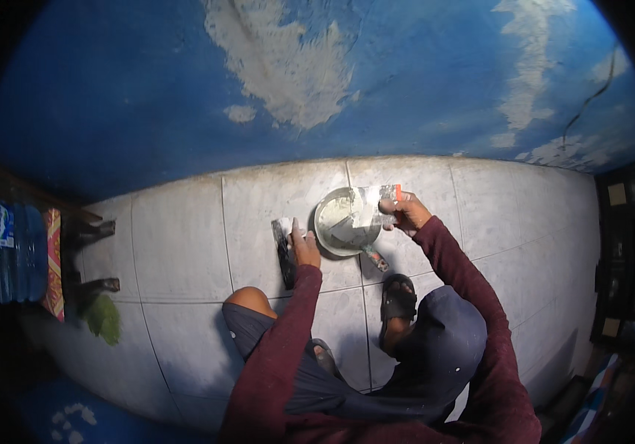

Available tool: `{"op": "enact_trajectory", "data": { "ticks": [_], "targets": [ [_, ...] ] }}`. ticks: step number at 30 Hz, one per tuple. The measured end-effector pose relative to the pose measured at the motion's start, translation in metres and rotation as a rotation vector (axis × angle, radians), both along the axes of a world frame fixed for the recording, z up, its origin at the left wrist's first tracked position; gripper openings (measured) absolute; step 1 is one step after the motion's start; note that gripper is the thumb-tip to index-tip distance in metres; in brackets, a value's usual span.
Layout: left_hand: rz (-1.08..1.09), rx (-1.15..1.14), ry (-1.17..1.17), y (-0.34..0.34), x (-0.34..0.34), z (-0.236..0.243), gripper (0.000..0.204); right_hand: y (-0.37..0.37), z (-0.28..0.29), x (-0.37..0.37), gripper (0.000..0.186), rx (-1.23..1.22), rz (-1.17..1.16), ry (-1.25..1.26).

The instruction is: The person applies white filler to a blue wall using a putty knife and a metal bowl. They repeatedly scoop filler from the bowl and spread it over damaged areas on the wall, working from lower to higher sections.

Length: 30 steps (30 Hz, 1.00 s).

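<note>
Pale paste (334, 210) in round pan (325, 242)

The pan stands near the wall-side edge of the tiled floor (184, 244). The right hand (411, 214) grasps a smeared, red-edged scraper (366, 209); whether the left hand (305, 249) grips the dark tool (285, 257), I cannot tell.

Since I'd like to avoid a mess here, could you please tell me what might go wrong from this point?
Pale paste smears the wide scraper in the right hand, so some could drop onto the floor tiles. A second tool's handle juts past the rim of the bowl toward the right sandal, so a bump might flip it out or tip the bowl.
</note>
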<state>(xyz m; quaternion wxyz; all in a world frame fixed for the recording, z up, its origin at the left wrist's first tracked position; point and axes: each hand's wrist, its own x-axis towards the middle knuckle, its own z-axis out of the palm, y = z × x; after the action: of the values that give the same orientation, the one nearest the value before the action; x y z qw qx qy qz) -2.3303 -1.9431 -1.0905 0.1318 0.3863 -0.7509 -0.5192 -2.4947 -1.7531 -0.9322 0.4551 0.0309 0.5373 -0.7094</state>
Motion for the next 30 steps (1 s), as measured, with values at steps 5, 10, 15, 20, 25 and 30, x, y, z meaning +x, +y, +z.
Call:
{"op": "enact_trajectory", "data": {
  "ticks": [5,10,15,20,25,30],
  "targets": [
    [-0.140,0.182,0.241,-0.046,-0.001,0.014,0.042,0.000,0.084,0.013,0.025,-0.073,-0.016,0.020],
    [-0.119,0.175,0.303,-0.106,0.021,0.031,0.036,-0.010,0.150,0.009,0.027,-0.208,0.073,0.129],
    [-0.123,0.239,0.379,-0.131,0.063,0.033,0.026,-0.017,0.226,0.025,0.029,-0.393,0.006,0.276],
    [-0.070,-0.080,0.307,-0.191,0.095,0.097,0.025,-0.019,0.324,0.008,0.042,-0.386,-0.139,0.730],
    [-0.064,-0.279,0.146,-0.157,0.088,0.215,0.027,0.001,0.378,-0.051,0.031,-0.259,-0.403,1.695],
    [-0.157,-0.634,-0.067,-0.107,0.095,0.271,0.025,-0.009,0.455,-0.099,0.045,0.325,-0.557,2.691]
  ]
}}
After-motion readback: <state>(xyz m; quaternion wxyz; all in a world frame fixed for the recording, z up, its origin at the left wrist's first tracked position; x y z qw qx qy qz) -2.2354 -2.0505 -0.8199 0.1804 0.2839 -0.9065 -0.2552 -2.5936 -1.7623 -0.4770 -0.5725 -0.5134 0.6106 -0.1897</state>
